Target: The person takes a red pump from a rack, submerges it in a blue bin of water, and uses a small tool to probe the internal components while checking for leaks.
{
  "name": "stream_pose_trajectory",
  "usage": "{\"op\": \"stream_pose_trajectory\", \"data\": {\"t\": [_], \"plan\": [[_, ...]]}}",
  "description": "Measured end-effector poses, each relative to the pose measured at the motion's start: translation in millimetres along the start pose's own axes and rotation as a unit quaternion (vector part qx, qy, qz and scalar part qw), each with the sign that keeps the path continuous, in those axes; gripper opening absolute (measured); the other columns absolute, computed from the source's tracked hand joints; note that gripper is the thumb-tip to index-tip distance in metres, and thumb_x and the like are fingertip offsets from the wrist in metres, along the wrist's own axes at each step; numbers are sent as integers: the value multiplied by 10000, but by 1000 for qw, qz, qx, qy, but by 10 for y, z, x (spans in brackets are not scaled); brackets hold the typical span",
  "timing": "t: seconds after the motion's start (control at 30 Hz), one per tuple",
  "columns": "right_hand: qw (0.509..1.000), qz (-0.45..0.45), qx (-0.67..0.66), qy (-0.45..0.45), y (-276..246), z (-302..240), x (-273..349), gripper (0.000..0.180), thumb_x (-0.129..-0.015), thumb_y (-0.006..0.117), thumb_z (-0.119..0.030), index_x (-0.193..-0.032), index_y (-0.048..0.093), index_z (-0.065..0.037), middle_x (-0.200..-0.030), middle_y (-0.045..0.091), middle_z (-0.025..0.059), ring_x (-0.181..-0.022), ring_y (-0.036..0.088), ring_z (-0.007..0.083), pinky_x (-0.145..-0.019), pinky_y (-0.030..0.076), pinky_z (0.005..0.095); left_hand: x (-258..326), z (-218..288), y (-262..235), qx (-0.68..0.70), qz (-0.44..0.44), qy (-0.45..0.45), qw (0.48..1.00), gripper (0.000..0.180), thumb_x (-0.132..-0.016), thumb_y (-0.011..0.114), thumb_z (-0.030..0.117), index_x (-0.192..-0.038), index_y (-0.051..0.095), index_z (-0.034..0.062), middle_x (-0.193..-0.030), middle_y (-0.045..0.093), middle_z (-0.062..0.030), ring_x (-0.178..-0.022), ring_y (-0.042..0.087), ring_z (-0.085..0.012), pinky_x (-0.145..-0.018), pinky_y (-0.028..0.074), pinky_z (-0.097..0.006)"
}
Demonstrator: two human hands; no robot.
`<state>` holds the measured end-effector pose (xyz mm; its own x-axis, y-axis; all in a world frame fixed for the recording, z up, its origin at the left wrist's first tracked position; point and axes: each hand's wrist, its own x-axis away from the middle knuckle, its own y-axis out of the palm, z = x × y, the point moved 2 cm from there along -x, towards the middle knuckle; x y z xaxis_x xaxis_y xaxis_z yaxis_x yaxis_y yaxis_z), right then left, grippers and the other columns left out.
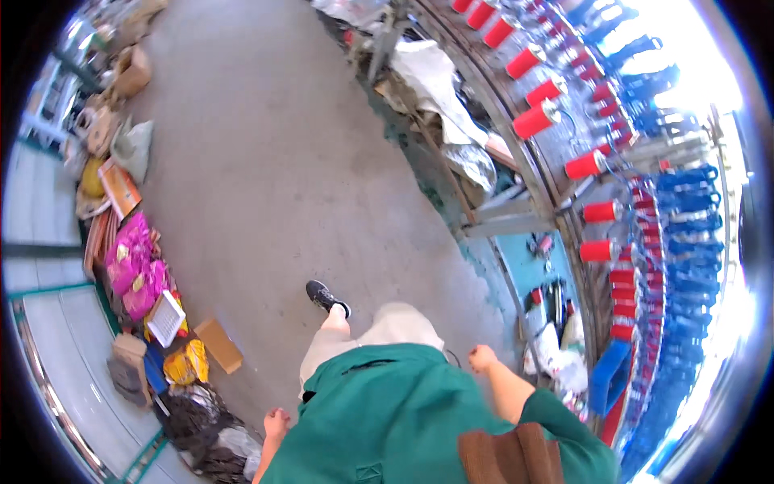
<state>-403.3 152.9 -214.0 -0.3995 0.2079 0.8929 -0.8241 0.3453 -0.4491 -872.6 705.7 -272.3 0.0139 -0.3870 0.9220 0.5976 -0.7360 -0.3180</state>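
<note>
Fingers of my right hand curl into an empty fist; my left hand likewise, both swinging free beside the green apron over the concrete floor.

Concrete floor seen from above; a black sneaker is planted on it. Left hand and right hand are carried closed and empty beside a green shirt. Red yarn cones are lined along the machine frame at right.
</note>
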Motion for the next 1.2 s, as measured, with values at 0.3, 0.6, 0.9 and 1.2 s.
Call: {"op": "stream_pose_trajectory", "data": {"t": [0.3, 0.6, 0.9, 1.2], "plan": [[995, 46, -89, 22, 163, -1456, 253, 267, -886, 605, -148, -1086, 753, -52, -954, 773, 178, -798, 755, 300, -740, 611, 424, -336, 2366, -797, -112, -15, 26, 993, 452, -1013, 618, 317, -1392, 538, 84, -1068, 724, -47, -883, 698, -201, -600, 476, -364], [890, 157, -236, -358, -1225, -4163, 194, 245, -937, 689, -170, -1148, 739, -57, -1103, 741, 122, -1034, 717, 277, -902, 573, 403, -689, 4324, -995, -234, 4, 64, 970, 466, -994, 641, 289, -1380, 549, 44, -1057, 727, -70, -873, 694, -192, -640, 499, -355], [240, -107, -146, -954, -2163, -7708, 3801, 408, -877, 721, -168, -1258, 681, -26, -1119, 673, 186, -1042, 669, 365, -894, 538, 441, -1211, 6374, -705, -351, -47, 142, 924, 481, -975, 664, 260, -1367, 559, 3, -1046, 729, -93, -863, 689, -184, -680, 522, -345], [283, -53, -132, -949, -1952, -8534, 4215, 343, -873, 711, -228, -1129, 708, 1, -1126, 688, 220, -1030, 671, 398, -864, 534, 503, -1962, 8330, -878, -435, -58, 230, 869, 496, -956, 687, 232, -1355, 570, -38, -1035, 731, -116, -853, 685, -175, -721, 545, -335]]}}
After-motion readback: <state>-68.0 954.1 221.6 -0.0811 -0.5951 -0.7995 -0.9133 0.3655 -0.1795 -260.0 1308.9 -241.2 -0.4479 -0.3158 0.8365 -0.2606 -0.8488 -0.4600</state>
